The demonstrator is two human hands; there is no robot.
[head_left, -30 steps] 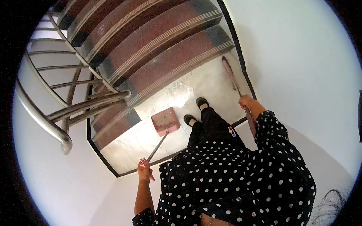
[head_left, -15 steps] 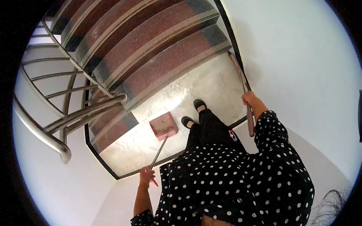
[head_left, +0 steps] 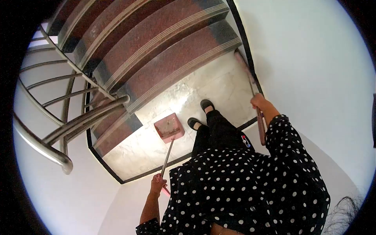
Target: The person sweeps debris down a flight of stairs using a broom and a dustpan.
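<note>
My left hand (head_left: 158, 183) is closed around the pink grip of a long-handled dustpan (head_left: 170, 136). The dustpan's pink pan rests on the marble floor, left of my feet, and some grey debris lies inside it. On the other side, my right hand (head_left: 258, 101) wraps around the brownish handle of a broom (head_left: 261, 131). The broom slants up along the wall, its far end in the corner by the lowest stair. That far end is blurred, so its bristles cannot be made out.
Dark red stairs (head_left: 176, 66) with grey edges curve upward ahead. A metal handrail (head_left: 82, 121) with bars runs along the left. A white wall (head_left: 309, 70) with black skirting stands close on the right. My black shoes (head_left: 206, 104) are on the marble landing (head_left: 133, 162).
My left hand has shifted slightly right, and the dustpan's handle stands a little steeper. The broom's far end has moved slightly within the corner. The view has tilted a little.
</note>
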